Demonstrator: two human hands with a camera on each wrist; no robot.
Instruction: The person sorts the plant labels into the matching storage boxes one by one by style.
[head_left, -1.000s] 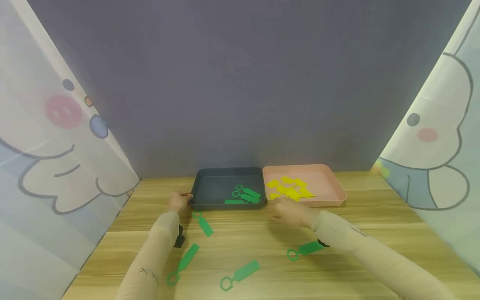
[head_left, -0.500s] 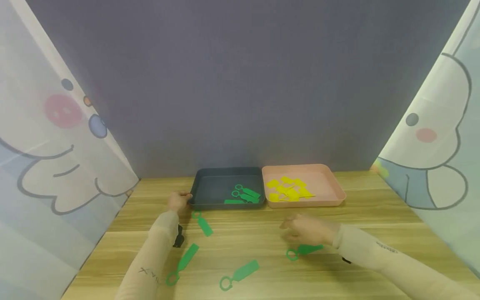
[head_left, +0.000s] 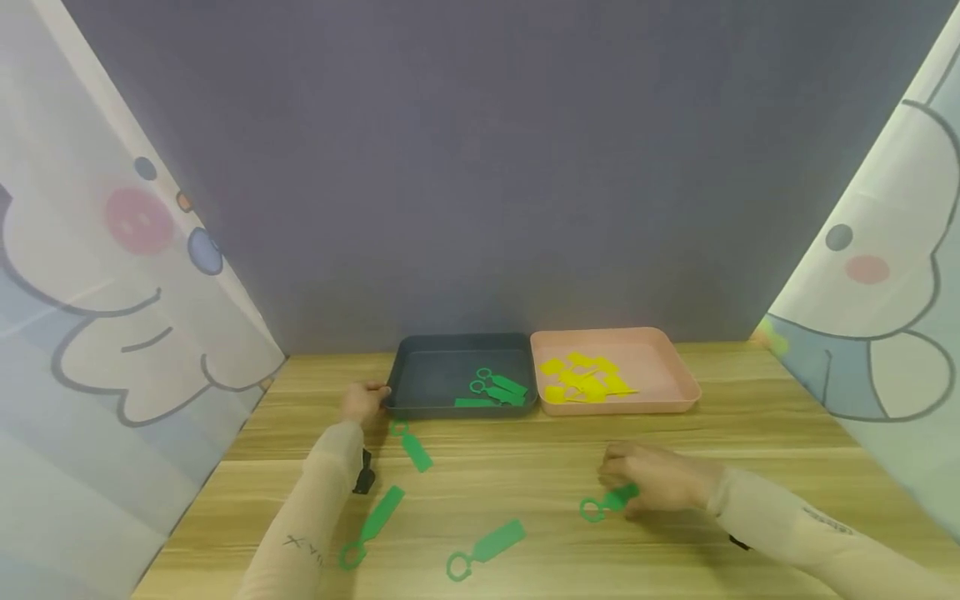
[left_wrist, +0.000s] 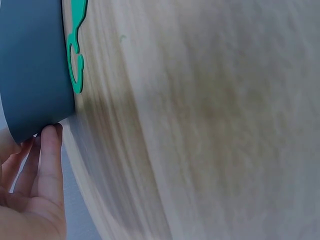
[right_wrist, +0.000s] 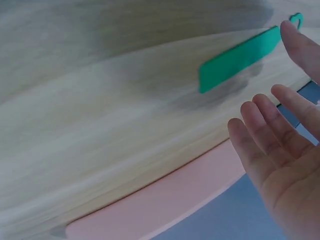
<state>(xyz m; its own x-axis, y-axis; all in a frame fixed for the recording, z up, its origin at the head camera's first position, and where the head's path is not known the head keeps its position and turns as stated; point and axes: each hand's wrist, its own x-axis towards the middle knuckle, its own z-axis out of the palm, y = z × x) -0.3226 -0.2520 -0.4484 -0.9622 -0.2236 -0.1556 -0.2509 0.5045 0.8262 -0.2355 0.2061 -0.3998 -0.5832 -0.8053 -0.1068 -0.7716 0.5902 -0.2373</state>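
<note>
My left hand (head_left: pixel 363 402) is at the left front corner of a dark tray (head_left: pixel 431 413), its fingertips against the outer wall and its thumb at the rim, holding it. My right hand (head_left: pixel 660 477) hovers over a flat green ring tag (right_wrist: pixel 240 57), fingers apart and extended; a gap shows between them and the tag in the right wrist view. The hand hides part of that tag in the head view. Several green tags (head_left: pixel 504 387) lie in the dark tray. Yellow flat tags (head_left: pixel 592 388) lie piled in the pink tray (head_left: pixel 660 407).
Loose green tags lie on the wooden table (head_left: pixel 540 475): one near the dark tray (head_left: pixel 417 452), one by the left forearm (head_left: pixel 382 512), and one at the front (head_left: pixel 498 542). A grey panel (head_left: pixel 480 167) stands behind the trays, with printed curtains (head_left: pixel 862 375) at both sides.
My right hand has drawn back from the front of the pink tray, moving right and nearer, to the green tag at right. The left hand stays at the dark tray's corner.
</note>
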